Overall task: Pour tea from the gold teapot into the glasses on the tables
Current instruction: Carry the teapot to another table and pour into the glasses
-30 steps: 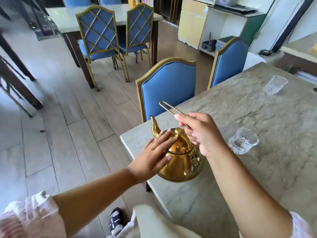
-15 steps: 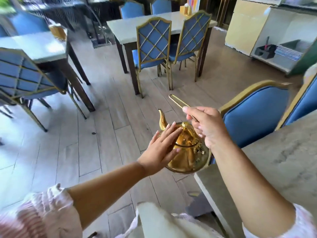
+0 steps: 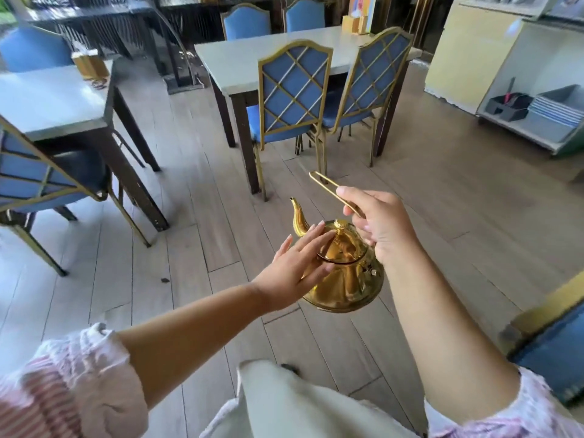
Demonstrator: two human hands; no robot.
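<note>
The gold teapot hangs upright at lower centre of the frame, over the wooden floor and not above any table. Our right hand curls round its thin loop handle. Our left hand lies flat, fingers straight, against the lid. No glass shows, so we judge that nothing is being poured now and filling lies ahead. The pot is shiny and round-bellied, its curved spout pointing away.

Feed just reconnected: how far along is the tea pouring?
Done: no filled glass shows. In hand: right hand grips the gold teapot by its handle, left hand rests on the lid, over the floor. Left: pouring; no glasses visible on the table ahead.
</note>
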